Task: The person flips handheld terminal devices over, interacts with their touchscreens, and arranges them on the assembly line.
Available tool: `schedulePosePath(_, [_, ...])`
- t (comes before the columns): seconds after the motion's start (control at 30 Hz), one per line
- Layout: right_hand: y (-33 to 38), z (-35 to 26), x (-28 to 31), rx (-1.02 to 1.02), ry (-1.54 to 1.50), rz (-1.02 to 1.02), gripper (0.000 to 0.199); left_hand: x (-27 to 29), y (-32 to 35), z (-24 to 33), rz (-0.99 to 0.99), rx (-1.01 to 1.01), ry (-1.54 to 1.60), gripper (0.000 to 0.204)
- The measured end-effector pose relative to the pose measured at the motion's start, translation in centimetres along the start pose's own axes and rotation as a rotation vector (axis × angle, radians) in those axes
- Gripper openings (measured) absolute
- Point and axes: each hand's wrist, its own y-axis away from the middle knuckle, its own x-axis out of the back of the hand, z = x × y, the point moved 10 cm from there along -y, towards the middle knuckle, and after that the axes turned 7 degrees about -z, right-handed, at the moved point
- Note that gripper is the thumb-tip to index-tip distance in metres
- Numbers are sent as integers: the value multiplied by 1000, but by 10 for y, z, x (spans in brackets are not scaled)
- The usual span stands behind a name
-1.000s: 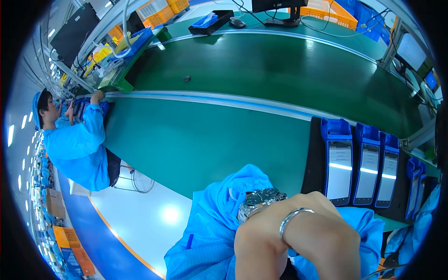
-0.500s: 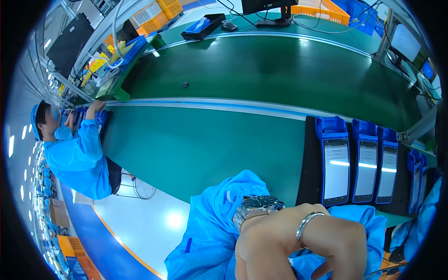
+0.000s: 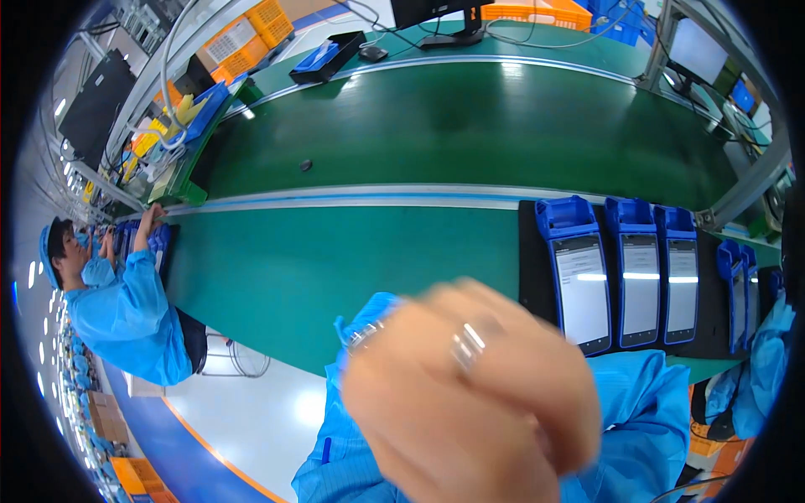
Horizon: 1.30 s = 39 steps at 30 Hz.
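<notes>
Close to the camera, my left hand [image 3: 470, 402] is raised and blurred, with a ring on one finger and a metal wristwatch [image 3: 365, 335] at the wrist. Its fingers look bent inward; whatever they may hold is hidden. My right sleeve [image 3: 641, 394] shows beside it, but the right hand itself is out of sight. Beyond, to the right, several blue-framed handheld devices with lit screens [image 3: 580, 289] lie in a row on a black mat [image 3: 534, 268]. The middle handheld device [image 3: 640, 285] and the one right of it [image 3: 682, 289] face up. Neither hand visibly touches them.
A green workbench [image 3: 360, 268] meets a metal rail [image 3: 352, 199], with a darker green belt surface [image 3: 436, 126] behind. A small dark object [image 3: 306, 165] sits there. At left a co-worker in blue [image 3: 126, 327] reaches over the bench. Another blue sleeve [image 3: 759, 360] shows at far right.
My left hand has risen toward the camera and moved left, and is now blurred. The view has shifted slightly, so the bench and devices appear farther left.
</notes>
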Motion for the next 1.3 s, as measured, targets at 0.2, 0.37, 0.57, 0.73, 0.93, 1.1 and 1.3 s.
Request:
schedulePosePath(0.2, [4,5,-6,-65,-4,-31,23,60,6,-8,240,-19,-599,11])
schedulePosePath(0.37, [6,5,-6,-65,-4,-6,22,65,15,0,399,-52,-727,12])
schedulePosePath(0.57, [6,5,-6,-62,-6,-14,22,64,23,14,479,-162,-689,9])
schedulePosePath(0.73, [5,4,-6,-61,1,-16,22,54,22,21,465,-205,-828,10])
schedulePosePath(0.93, [5,4,-6,-50,9,-2,21,56,29,26,466,-261,-787,16])
schedulePosePath(1.1, [7,6,-8,-57,-8,-6,23,50,25,36,315,-296,-621,19])
schedulePosePath(1.3, [7,6,-8,-50,1,-9,25,1,26,72,-53,-525,252,11])
